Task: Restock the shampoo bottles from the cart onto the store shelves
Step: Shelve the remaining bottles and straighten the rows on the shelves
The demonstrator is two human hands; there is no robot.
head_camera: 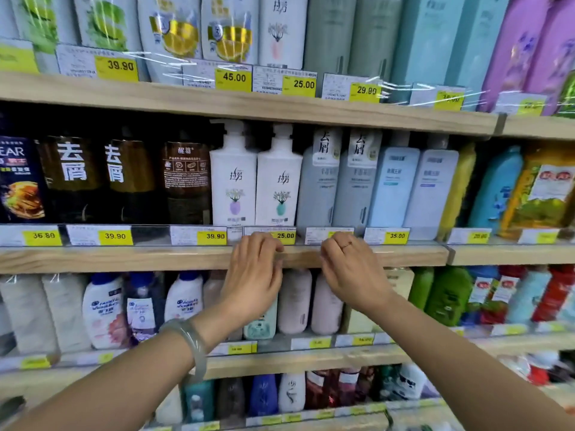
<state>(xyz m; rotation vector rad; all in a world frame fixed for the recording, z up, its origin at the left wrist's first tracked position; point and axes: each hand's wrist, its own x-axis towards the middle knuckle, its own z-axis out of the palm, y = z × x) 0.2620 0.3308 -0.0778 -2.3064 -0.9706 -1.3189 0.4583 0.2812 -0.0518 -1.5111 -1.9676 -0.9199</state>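
Site: retail shop, toiletries aisle | Evidence: tiered wooden shelves (pixel 124 259) stocked with rows of shampoo bottles (pixel 233 175), labels facing out | yellow price tags (pixel 115 236) in clear rail strips along each shelf edge

Left wrist (pixel 214 326): pale bangle (pixel 189 343); right hand (pixel 351 269): thin ring (pixel 346 245).

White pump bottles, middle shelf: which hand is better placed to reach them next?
Left, probably. The left hand rests on the shelf edge right below the white pump bottles, by the 25.00 tag. The right hand rests further right, below the grey bottles. Neither holds a bottle.
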